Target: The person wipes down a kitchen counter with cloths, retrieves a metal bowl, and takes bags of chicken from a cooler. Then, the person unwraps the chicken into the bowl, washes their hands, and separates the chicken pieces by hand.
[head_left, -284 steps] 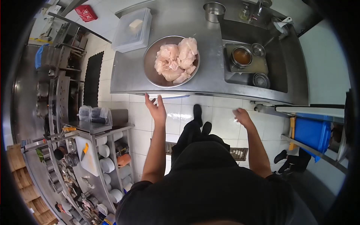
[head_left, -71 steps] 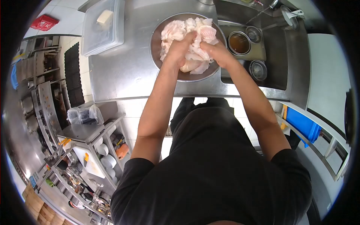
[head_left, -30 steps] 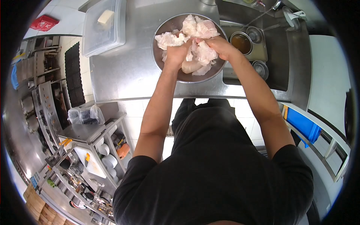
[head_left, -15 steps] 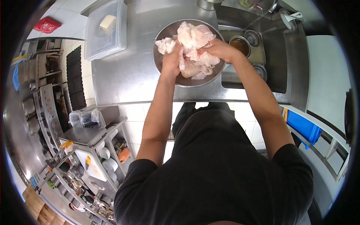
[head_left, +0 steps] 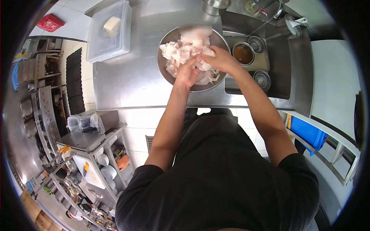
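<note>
A wide steel bowl on the counter holds a heap of pale pinkish-white raw meat that looks like chicken, in thin, loose pieces. At the heap's lower middle, my left hand is curled against the meat, palm partly turned up. My right hand reaches in from the right, its fingers closed into the pieces. Both hands are close together, with some fingertips hidden by meat. At the bowl's far rim, one lump is smeared by motion.
A lidded clear plastic container with a pale block stands left on the steel counter. To the right is a sink with a pot of brown liquid and small metal bowls. Behind the bowl stands a steel pot.
My left hand has shifted right and down, nearer my right hand, which has moved slightly left and lower. The heaped meat has changed shape, and its top lump is now blurred at the far rim.
</note>
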Tool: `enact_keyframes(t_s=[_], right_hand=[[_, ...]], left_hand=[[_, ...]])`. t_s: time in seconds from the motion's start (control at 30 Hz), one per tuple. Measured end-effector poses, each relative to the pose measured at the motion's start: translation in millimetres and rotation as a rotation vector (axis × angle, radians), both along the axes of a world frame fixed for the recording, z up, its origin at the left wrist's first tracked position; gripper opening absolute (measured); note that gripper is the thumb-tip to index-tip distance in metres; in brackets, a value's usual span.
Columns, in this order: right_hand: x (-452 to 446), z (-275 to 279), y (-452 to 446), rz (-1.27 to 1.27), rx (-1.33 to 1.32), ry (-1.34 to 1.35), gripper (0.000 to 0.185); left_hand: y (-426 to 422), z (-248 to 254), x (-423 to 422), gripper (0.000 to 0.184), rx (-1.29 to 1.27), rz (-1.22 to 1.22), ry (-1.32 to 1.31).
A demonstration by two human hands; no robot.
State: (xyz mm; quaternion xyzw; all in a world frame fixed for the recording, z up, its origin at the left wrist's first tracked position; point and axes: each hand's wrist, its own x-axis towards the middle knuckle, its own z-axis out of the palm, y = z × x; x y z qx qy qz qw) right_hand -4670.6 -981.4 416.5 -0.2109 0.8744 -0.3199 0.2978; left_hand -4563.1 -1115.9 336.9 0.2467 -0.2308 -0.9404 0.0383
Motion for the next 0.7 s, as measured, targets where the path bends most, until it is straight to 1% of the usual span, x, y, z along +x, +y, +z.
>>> enact_keyframes(t_s=[0.03,0.07,0.17,0.23,0.27,0.33,0.37,0.43,0.47,0.53,0.57,0.63,0.67,0.7], right_hand=[[1.9,3.7,1.5,-0.046,-0.017,-0.115,0.078],[3.0,4.9,2.3,-0.091,-0.035,-0.229,0.08],[6.2,-11.7,2.5,-0.125,-0.083,-0.152,0.079],[3.6,-26.2,3.4,-0.094,-0.107,0.009,0.074],[2.1,-32.9,5.5,-0.08,-0.119,0.089,0.071],[-0.4,-23.6,9.7,-0.059,-0.308,-0.11,0.065],[-1.8,-18.9,11.8,-0.05,-0.403,-0.209,0.061],[-6.7,-17.2,12.2,-0.061,-0.398,-0.272,0.057],[-8.3,-16.8,11.3,-0.065,-0.396,-0.304,0.055],[-5.9,-14.0,11.2,-0.043,-0.329,-0.164,0.053],[-5.2,-12.6,10.9,-0.032,-0.296,-0.095,0.052],[-1.5,-8.9,9.1,-0.02,-0.242,-0.07,0.052],[-0.7,-7.5,8.6,-0.013,-0.215,-0.055,0.052],[-0.9,-13.3,8.6,-0.072,-0.273,-0.115,0.053]], left_hand=[[1.2,1.8,0.6,0.045,-0.009,0.02,0.004],[3.5,2.7,-1.2,0.043,-0.043,0.004,0.005],[9.9,0.9,-7.3,0.039,-0.137,-0.023,-0.013],[11.8,4.0,-10.1,0.038,-0.185,-0.021,-0.044],[9.3,5.4,-8.8,0.038,-0.153,-0.029,-0.042],[2.8,12.7,-5.1,0.038,-0.087,-0.048,-0.037],[2.3,16.5,-4.6,0.037,-0.14,-0.035,-0.062],[1.5,26.5,-1.9,0.036,-0.247,-0.005,-0.114],[-2.4,24.4,-2.0,0.035,-0.245,-0.03,-0.105],[-10.1,23.3,-4.4,0.034,-0.241,-0.083,-0.088],[-11.8,22.7,-6.2,0.032,-0.196,-0.058,-0.098],[-14.9,37.6,-6.2,0.028,-0.104,-0.006,-0.125],[-17.8,34.0,-5.7,0.025,-0.063,-0.002,-0.125],[-21.9,28.6,-6.6,0.022,-0.022,0.001,-0.122]])
